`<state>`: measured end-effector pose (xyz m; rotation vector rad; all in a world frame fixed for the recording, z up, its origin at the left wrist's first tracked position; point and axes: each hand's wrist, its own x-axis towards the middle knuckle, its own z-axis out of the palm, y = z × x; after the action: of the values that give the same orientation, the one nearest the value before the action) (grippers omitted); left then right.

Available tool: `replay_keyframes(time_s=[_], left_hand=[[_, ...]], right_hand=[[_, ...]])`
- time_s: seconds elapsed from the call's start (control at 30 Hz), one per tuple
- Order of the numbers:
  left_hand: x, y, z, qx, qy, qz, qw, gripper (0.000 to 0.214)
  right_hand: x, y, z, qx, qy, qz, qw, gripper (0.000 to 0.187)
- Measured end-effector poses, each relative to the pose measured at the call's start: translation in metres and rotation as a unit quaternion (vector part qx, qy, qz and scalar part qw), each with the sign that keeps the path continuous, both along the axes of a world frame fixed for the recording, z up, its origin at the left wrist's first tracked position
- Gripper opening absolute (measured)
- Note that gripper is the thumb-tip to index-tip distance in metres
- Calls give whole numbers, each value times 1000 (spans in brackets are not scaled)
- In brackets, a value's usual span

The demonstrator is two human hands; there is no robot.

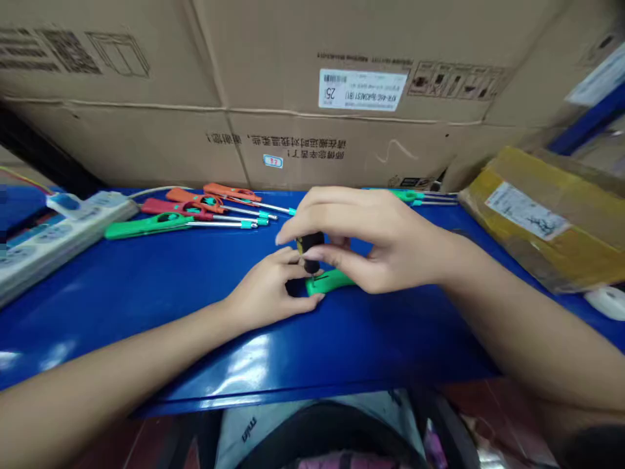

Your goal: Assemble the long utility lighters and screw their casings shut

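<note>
Power strip [49, 234]: white, lay at the left edge of the blue worktop [146, 306], well apart from the hands.
Stick lighters [195, 215]: green, red and orange, lay side by side behind the left hand, nozzles pointing right.
Left hand [266, 293]: fingers curled closed on the green piece [329, 281], pinning it to the worktop's middle.
Right hand [385, 244]: fingers pinched tight round the black tool [310, 251], held upright, its tip on the green piece.
Parcel [532, 215]: yellow-taped, lay at the right, near the right forearm.
</note>
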<state>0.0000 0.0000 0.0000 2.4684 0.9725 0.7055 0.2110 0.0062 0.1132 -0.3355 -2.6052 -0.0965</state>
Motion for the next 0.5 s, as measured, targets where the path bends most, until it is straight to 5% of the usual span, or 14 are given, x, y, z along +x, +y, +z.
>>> replay_keyframes(time_s=[0.17, 0.33, 0.5], left_hand=[[-1, -3, 0, 20, 6, 11, 1000, 28], [-2, -2, -1, 28, -8, 6, 1000, 24], [-2, -2, -1, 18, 2, 12, 1000, 29]], right_hand=[[2, 4, -5, 26, 14, -65, 997, 31], [5, 1, 6, -37, 21, 7, 999, 28], [7, 5, 1, -21, 55, -68, 996, 31]])
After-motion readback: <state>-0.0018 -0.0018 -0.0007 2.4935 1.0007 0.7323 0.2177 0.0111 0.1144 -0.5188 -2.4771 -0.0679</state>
